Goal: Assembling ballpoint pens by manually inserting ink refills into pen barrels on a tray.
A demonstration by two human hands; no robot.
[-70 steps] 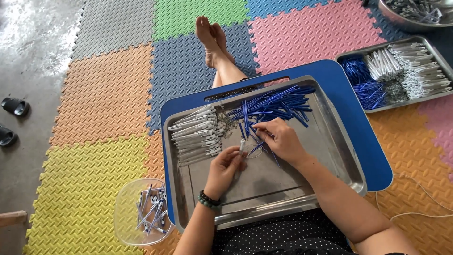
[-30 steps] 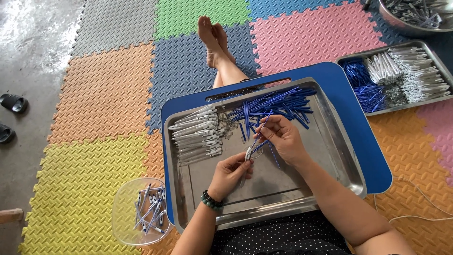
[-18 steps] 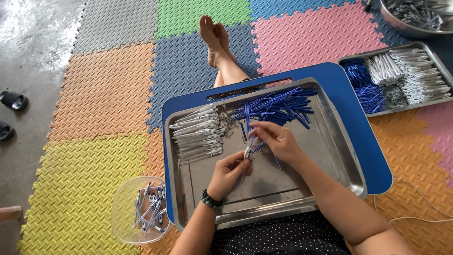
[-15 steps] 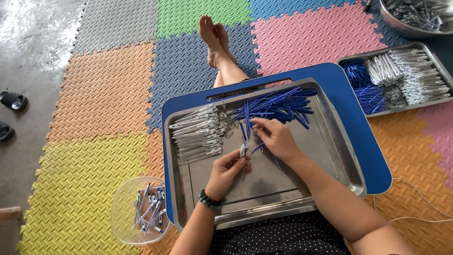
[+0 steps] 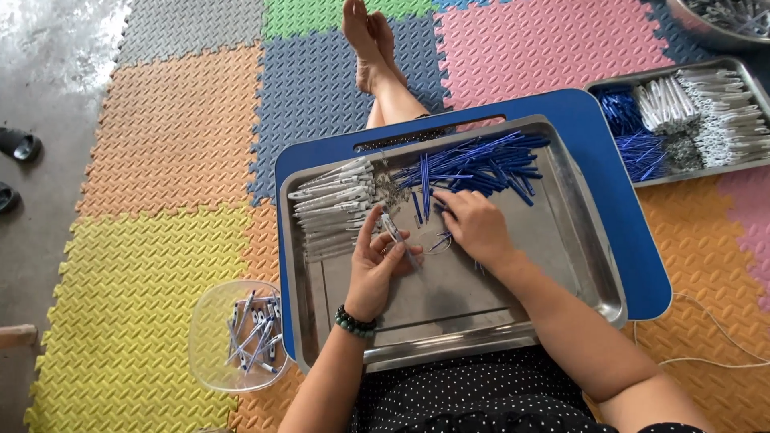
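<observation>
A steel tray [image 5: 577, 240] rests on a blue lap board [image 5: 618, 152] over my legs. My left hand [image 5: 375, 269] holds a clear pen barrel [image 5: 395, 232] upright between thumb and fingers. My right hand [image 5: 473, 224] lies palm down on the tray at the edge of a pile of blue refills [image 5: 481, 164], fingertips touching them. A stack of clear pen barrels [image 5: 333, 204] lies at the tray's left. Whether the right hand grips a refill is hidden under the fingers.
A clear plastic bowl [image 5: 210, 321] with several assembled pens sits on the yellow mat at lower left. A second steel tray [image 5: 682, 172] of blue and white pen parts lies at the right. Coloured foam mats cover the floor; dark sandals [image 5: 18, 146] lie far left.
My right hand has dropped from the pen barrel it shared with the left hand and moved onto the tray by the blue refills. The left hand keeps the barrel.
</observation>
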